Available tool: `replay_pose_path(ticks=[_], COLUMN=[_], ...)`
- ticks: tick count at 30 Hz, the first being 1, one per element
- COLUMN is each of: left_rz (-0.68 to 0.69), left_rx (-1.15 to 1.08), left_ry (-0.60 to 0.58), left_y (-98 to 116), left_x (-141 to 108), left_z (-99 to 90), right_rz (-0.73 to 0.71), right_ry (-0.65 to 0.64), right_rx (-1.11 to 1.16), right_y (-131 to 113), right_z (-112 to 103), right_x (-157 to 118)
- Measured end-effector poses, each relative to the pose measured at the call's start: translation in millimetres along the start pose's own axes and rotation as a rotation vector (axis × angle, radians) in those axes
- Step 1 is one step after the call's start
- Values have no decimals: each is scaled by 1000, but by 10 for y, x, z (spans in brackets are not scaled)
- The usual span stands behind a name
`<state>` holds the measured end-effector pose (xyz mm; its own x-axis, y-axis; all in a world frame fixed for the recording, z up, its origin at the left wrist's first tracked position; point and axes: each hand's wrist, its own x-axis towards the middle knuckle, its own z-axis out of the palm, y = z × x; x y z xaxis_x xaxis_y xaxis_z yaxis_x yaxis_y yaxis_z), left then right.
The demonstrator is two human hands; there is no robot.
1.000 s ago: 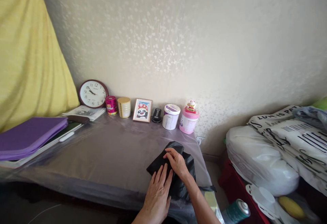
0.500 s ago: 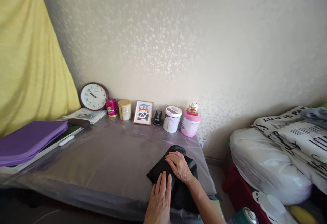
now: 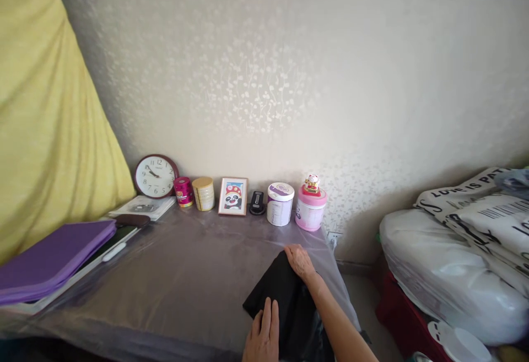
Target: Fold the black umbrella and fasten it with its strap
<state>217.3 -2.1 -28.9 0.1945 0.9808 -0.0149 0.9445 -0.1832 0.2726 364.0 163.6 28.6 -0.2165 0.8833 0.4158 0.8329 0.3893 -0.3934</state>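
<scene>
A folded piece of thin black material (image 3: 285, 290), somewhat glossy like a plastic bag, lies near the right front corner of the table. On its near left part rests my left hand (image 3: 263, 334), flat with fingers stretched out. My right hand (image 3: 301, 263) is at its far edge, fingers together and bent over the top corner. The fingertips there are partly hidden. My right forearm covers the right side of the black material, and its near end runs out of view at the bottom.
Along the wall stand a clock (image 3: 156, 176), a pink tin (image 3: 183, 192), a yellow-lidded can (image 3: 204, 194), a panda picture frame (image 3: 233, 196), a black device (image 3: 257, 203) and two tubs (image 3: 280, 205). Purple folders (image 3: 58, 260) lie left. White bags (image 3: 446, 274) fill the right side beyond the table (image 3: 173, 274).
My right hand has moved from the middle of the black material to its far edge. The bunched far end now lies flatter. The camera view has tilted up slightly.
</scene>
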Motion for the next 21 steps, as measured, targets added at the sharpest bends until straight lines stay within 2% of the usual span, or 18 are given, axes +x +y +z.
replay_pose_path(ticks=[4,7,11,16,21], left_rz=[-22,-49,-101,-155,-150], left_rx=[20,75,134,27,-125], left_ry=[16,-34,-109,-195,-78], left_y=[3,40,111,145,58], left_x=[-11,-34,-54,-55,-77], left_z=[-121,-264,-407,-455,-543], right_rz=[4,-101,-93,2,221], right_ry=[242,242,232,317,361], right_rx=[41,125,122,220,438], right_y=[-129,-260,-323,-189,96], right_z=[-145,-143,11,30,-201], right_x=[-268,-601,-838,-796,-949])
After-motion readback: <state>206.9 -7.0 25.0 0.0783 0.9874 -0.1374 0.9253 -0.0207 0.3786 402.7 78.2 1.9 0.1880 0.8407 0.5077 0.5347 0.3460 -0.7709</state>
